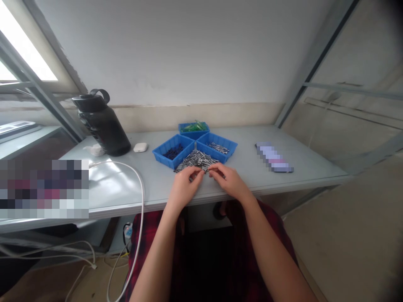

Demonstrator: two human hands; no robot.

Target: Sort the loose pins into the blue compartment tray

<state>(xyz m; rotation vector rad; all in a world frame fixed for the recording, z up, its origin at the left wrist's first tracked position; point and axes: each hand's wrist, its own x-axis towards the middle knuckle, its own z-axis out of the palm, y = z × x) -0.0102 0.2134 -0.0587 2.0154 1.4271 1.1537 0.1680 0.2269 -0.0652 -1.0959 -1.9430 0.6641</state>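
My left hand (187, 184) and my right hand (229, 179) meet fingertip to fingertip at the front of a heap of thin silvery metal pins (200, 158). Both are closed in a pinch. A small dark piece shows between the fingertips, too small to name, and I cannot tell which hand grips it. Behind the heap stand three blue bins. The left bin (160, 157) contains small dark pieces (174, 152), the right bin (232, 150) contains more metal pins (219, 147), and the back bin (194, 135) contains green pieces (195, 126).
A black bottle (105, 126) and a white earphone case (140, 147) stand left on the grey table (248, 176). A phone (273, 158), blurred out, lies at the right. A white cable (142, 188) loops over the front edge. Metal posts frame both sides.
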